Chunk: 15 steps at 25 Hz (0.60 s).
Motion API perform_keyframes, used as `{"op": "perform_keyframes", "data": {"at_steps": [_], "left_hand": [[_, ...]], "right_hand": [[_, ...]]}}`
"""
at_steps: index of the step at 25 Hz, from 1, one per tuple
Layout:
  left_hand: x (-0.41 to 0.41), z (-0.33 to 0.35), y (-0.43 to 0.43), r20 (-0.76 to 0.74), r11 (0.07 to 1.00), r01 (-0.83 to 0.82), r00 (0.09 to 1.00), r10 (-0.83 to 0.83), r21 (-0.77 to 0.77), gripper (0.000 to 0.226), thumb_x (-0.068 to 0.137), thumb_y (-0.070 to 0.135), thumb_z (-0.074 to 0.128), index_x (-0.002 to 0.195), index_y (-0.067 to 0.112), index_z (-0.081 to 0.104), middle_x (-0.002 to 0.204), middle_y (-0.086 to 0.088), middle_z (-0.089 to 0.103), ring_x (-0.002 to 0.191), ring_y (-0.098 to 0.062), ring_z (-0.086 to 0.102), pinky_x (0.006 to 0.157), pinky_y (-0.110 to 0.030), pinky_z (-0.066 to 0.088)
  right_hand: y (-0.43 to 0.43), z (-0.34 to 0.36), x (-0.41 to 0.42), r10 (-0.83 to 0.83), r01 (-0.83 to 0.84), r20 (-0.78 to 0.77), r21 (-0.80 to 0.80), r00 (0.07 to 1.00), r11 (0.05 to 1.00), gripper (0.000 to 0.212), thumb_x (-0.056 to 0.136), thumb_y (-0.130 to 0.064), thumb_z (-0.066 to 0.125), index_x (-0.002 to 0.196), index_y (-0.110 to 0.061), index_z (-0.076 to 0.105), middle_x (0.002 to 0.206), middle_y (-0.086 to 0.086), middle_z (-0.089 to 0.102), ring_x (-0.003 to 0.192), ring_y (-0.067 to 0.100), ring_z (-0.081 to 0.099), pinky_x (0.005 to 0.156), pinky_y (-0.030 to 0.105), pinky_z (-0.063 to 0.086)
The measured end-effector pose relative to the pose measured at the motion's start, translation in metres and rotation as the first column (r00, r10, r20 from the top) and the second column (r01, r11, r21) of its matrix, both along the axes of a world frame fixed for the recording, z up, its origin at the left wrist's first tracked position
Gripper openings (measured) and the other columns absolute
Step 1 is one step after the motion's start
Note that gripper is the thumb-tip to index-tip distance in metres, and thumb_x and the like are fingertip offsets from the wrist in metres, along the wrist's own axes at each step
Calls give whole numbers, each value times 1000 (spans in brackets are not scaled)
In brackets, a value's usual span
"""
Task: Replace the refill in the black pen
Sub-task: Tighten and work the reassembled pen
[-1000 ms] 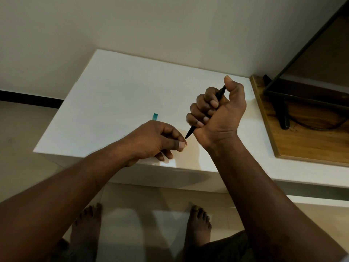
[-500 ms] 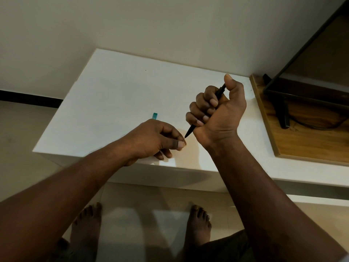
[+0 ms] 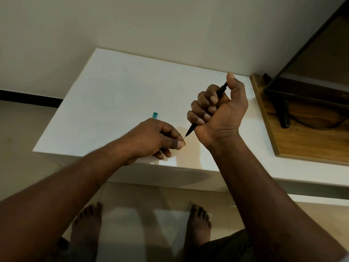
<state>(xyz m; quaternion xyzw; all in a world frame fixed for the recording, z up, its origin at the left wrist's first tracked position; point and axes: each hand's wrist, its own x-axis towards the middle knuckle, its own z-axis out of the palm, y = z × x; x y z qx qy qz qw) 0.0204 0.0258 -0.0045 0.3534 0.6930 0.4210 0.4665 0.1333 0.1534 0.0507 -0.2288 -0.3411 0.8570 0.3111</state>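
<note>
My right hand [image 3: 220, 112] is a fist around the black pen [image 3: 191, 129], thumb over its upper end, with the pointed tip sticking out below and aimed down-left. A thin refill tip [image 3: 184, 138] shows just past the pen's point. My left hand [image 3: 157, 138] pinches that thin tip between thumb and forefinger. A small teal piece [image 3: 154, 115] pokes out on the white table [image 3: 120, 91] right behind my left hand; most of it is hidden.
A wooden board [image 3: 302, 140] lies on the table's right side, bearing a dark stand and cable [image 3: 283, 114] under a dark frame. The wall runs along the table's far side. My bare feet stand on the tiled floor below the table's near edge.
My left thumb and forefinger have shifted slightly away from the pen's point, and a thin sliver of refill now shows between them. The right hand has barely moved.
</note>
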Motion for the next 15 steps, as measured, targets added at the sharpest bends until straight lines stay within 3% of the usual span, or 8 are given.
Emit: {"op": "perform_keyframes", "data": {"at_steps": [7,15], "left_hand": [[-1,1,1,-8,1000,24,1000,-24,-10,9,86,20,82,92,27,82,85,7,79,71,-12,75,58,-19,56],[-2,4,1,16,997,51,999,-50,-60,13,84,16,83,95,22,82,82,1,80,68,-13,76,57,-19,55]], "right_hand": [[1,-1,0,-1,1,2,-11,1000,1000,58,103,-53,43,59,-15,39,51,-3,24,46,13,12,46,26,15],[3,-1,1,-6,5,-6,-65,1000,998,66,100,-68,44,61,-16,38,54,-3,23,48,12,12,48,28,14]]}}
